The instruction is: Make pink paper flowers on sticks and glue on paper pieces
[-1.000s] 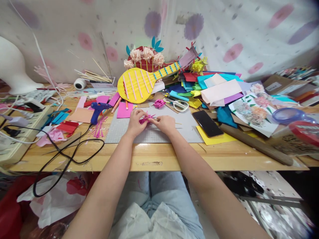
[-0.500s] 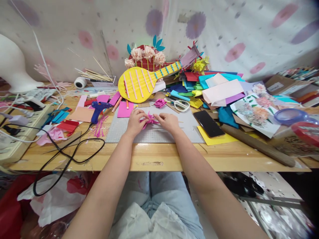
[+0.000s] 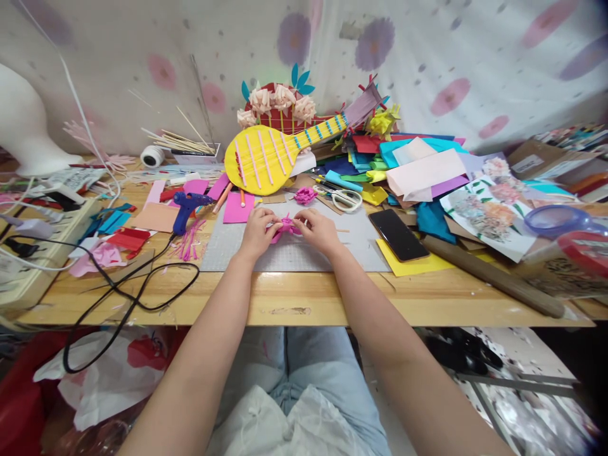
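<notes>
Pinching pink paper [image 3: 287,227] inside mat edges [image 3: 294,268]

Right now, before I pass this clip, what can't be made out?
All in the head view:
Pink paper: sides partly covered by the left hand and right hand.
Thin stick: left end hidden by the right hand.
White head form: cut off by the left edge.
Jar: print too blurred to read.

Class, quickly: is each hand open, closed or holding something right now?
Left hand: fingers closed on the pink paper piece.
Right hand: fingers curled at the piece's other side; whether they grip it cannot be told.
</notes>
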A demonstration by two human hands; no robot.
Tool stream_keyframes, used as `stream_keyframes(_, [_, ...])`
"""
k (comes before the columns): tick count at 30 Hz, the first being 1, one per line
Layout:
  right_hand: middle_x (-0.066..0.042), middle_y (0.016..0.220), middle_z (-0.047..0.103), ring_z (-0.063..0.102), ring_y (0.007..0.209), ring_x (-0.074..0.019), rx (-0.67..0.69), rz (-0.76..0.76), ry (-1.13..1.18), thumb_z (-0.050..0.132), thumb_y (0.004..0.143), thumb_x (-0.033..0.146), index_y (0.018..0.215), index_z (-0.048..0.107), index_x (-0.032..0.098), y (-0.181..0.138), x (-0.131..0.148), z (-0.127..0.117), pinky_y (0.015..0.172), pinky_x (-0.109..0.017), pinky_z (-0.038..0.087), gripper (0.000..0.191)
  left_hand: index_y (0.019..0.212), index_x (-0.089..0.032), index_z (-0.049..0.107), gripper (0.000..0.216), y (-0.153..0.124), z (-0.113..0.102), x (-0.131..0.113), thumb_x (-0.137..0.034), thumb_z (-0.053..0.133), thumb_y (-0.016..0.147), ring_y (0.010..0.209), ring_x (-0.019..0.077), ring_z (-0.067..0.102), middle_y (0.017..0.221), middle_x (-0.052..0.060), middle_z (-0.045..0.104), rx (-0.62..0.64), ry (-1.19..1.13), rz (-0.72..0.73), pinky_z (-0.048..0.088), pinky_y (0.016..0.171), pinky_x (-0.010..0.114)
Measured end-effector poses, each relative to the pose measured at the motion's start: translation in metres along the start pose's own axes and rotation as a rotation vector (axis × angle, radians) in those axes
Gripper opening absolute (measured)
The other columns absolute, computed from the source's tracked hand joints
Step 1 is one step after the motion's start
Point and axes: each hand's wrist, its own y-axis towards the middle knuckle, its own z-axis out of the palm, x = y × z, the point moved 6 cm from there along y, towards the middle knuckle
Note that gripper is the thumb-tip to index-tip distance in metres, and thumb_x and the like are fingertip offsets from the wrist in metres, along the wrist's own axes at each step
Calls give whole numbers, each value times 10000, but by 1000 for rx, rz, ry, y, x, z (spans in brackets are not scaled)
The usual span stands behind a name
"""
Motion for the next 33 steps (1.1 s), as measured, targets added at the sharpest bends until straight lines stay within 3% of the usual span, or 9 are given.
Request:
stream_keyframes(10, [-10,925,621,526,709,-104,34,-3,49,441,853,384,899,627,221,0,0,2,688,-223,355,252,693,-201,619,128,1,2,2,-271,557,781,849,163,513,793,15,564,41,-69,-15,373,893,369])
stream_keyframes(33, [-11,844,586,515,733,-106,32,-87,100,485,837,352,813,631,199,2,-1,6,661,-213,347,214,626,-202,614,253,2,2,8,-340,510,810,810,160,499,747,14,531,-2,-80,-78,379,858,368])
